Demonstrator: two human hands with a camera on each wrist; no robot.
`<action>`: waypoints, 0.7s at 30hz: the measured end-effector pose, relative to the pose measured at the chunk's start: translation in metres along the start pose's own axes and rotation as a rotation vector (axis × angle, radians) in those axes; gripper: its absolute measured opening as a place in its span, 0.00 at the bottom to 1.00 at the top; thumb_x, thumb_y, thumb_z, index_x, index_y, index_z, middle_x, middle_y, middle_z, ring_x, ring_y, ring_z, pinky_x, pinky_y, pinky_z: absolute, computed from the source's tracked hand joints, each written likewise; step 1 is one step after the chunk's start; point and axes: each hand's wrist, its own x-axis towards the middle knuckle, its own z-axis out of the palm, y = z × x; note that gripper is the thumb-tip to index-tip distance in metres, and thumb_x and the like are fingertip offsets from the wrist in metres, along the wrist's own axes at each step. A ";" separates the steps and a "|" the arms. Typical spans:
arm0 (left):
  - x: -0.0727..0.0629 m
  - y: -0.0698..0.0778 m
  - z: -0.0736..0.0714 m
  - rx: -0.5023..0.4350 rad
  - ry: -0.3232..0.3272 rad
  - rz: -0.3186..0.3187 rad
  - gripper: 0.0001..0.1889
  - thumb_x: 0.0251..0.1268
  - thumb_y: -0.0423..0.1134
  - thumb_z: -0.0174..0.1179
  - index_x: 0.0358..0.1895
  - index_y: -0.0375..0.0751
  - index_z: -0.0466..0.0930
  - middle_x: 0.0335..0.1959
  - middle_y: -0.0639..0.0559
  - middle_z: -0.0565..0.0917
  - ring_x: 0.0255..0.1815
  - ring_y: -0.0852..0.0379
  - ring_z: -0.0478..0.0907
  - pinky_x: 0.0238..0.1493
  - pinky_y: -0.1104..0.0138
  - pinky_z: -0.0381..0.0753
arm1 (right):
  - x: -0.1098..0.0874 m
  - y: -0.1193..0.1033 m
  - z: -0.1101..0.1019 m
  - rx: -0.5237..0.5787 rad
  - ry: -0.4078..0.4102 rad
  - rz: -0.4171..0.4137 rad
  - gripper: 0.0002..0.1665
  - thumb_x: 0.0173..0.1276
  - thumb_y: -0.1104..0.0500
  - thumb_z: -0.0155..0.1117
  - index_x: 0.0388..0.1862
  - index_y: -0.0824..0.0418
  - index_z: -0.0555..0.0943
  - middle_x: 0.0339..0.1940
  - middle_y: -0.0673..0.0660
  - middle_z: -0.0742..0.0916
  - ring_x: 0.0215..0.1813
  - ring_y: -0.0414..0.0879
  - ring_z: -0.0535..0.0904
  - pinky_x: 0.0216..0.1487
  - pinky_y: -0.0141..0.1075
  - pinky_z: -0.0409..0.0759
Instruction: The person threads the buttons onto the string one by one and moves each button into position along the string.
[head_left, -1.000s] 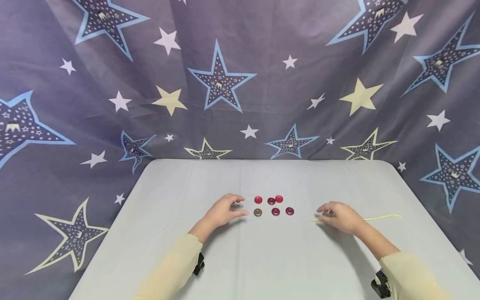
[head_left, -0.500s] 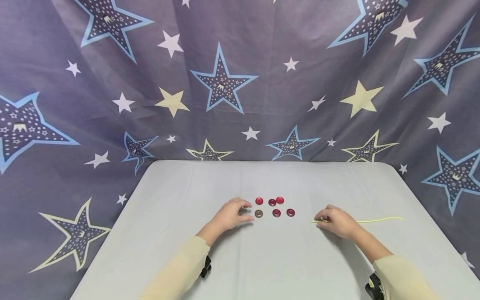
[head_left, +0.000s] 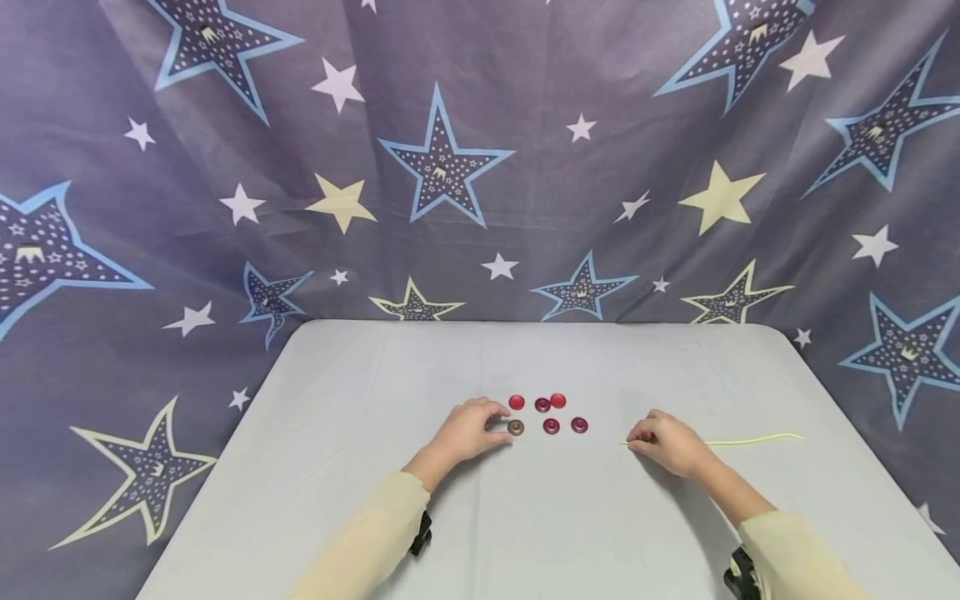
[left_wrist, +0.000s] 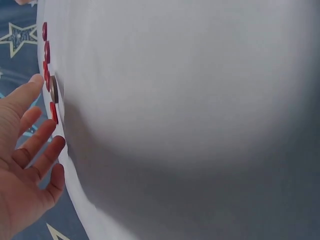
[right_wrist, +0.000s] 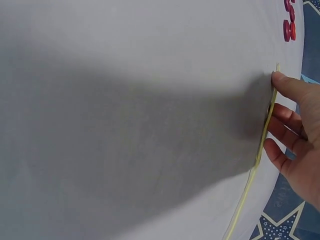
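Observation:
My left hand [head_left: 468,429] reaches to a brown round button-like disc [head_left: 515,427], thumb and fingers parted on either side of its left edge. In the left wrist view, the brown disc [left_wrist: 54,90] stands near the thumb tip, the fingers loosely bent. Two bright red discs [head_left: 517,402] and several dark red discs [head_left: 551,426] lie around it. My right hand [head_left: 671,446] is down at the left end of a thin yellow cord [head_left: 753,440], pinching it. The right wrist view shows the thumb on the cord [right_wrist: 265,129] near its tip; the index fingertip is hidden.
A pale grey cloth-covered table [head_left: 420,358] spreads beneath both hands. Behind it and at the sides hangs a dark curtain [head_left: 480,242] with a star print.
My left hand has moved right, up to the brown disc. My right hand has come down onto the yellow cord, and its fingers have drawn together.

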 end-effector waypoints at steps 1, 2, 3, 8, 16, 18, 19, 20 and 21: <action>0.001 0.001 0.000 0.006 -0.001 -0.002 0.19 0.53 0.52 0.66 0.47 0.48 0.81 0.45 0.52 0.83 0.50 0.52 0.77 0.54 0.54 0.71 | 0.000 0.000 0.000 -0.001 0.005 -0.001 0.03 0.58 0.58 0.68 0.27 0.56 0.83 0.24 0.44 0.76 0.27 0.33 0.66 0.29 0.30 0.68; 0.001 0.001 0.001 0.014 -0.002 -0.002 0.19 0.53 0.52 0.66 0.47 0.48 0.81 0.45 0.52 0.83 0.50 0.52 0.77 0.53 0.54 0.71 | 0.000 -0.001 0.000 -0.003 0.008 -0.001 0.03 0.58 0.58 0.68 0.27 0.55 0.83 0.24 0.44 0.76 0.27 0.33 0.66 0.29 0.30 0.68; 0.002 0.002 0.002 0.023 -0.006 -0.004 0.19 0.53 0.52 0.66 0.47 0.48 0.81 0.45 0.52 0.83 0.51 0.53 0.77 0.53 0.54 0.71 | 0.000 -0.001 0.000 -0.004 0.008 0.005 0.03 0.58 0.57 0.68 0.27 0.55 0.83 0.24 0.44 0.76 0.27 0.33 0.67 0.30 0.30 0.68; 0.006 0.005 0.005 0.068 -0.019 -0.014 0.20 0.52 0.53 0.66 0.47 0.49 0.81 0.45 0.54 0.82 0.50 0.54 0.77 0.53 0.56 0.72 | 0.002 -0.004 0.000 0.002 0.009 -0.002 0.05 0.60 0.56 0.67 0.28 0.56 0.83 0.24 0.44 0.77 0.28 0.33 0.68 0.30 0.31 0.69; 0.012 0.012 0.006 0.136 -0.051 -0.037 0.21 0.53 0.56 0.65 0.47 0.49 0.81 0.42 0.55 0.81 0.46 0.55 0.77 0.50 0.59 0.73 | 0.008 -0.010 -0.003 0.029 0.026 0.035 0.03 0.59 0.58 0.67 0.28 0.55 0.82 0.23 0.45 0.76 0.27 0.34 0.68 0.30 0.31 0.69; 0.013 0.014 0.005 0.166 -0.065 -0.039 0.21 0.54 0.56 0.64 0.47 0.49 0.81 0.40 0.56 0.81 0.45 0.56 0.77 0.48 0.59 0.73 | 0.010 -0.011 -0.004 0.027 0.030 0.035 0.03 0.59 0.58 0.67 0.28 0.55 0.82 0.23 0.45 0.76 0.27 0.34 0.68 0.30 0.31 0.69; 0.013 0.014 0.005 0.182 -0.071 -0.040 0.21 0.54 0.56 0.64 0.47 0.49 0.81 0.40 0.56 0.80 0.44 0.56 0.76 0.48 0.59 0.73 | 0.011 -0.012 -0.004 0.025 0.031 0.030 0.03 0.60 0.58 0.66 0.28 0.55 0.82 0.24 0.45 0.76 0.27 0.34 0.68 0.30 0.32 0.69; 0.014 0.015 0.005 0.194 -0.078 -0.042 0.21 0.54 0.57 0.63 0.47 0.49 0.81 0.39 0.56 0.80 0.44 0.56 0.76 0.48 0.59 0.73 | 0.011 -0.013 -0.004 0.023 0.035 0.028 0.03 0.60 0.57 0.66 0.28 0.55 0.82 0.24 0.45 0.76 0.27 0.34 0.68 0.31 0.32 0.69; 0.014 0.015 0.005 0.207 -0.086 -0.044 0.22 0.54 0.57 0.63 0.48 0.49 0.81 0.39 0.57 0.80 0.43 0.57 0.76 0.47 0.60 0.73 | 0.012 -0.014 -0.005 0.020 0.035 0.024 0.03 0.60 0.57 0.66 0.29 0.55 0.82 0.24 0.45 0.76 0.28 0.34 0.68 0.31 0.32 0.69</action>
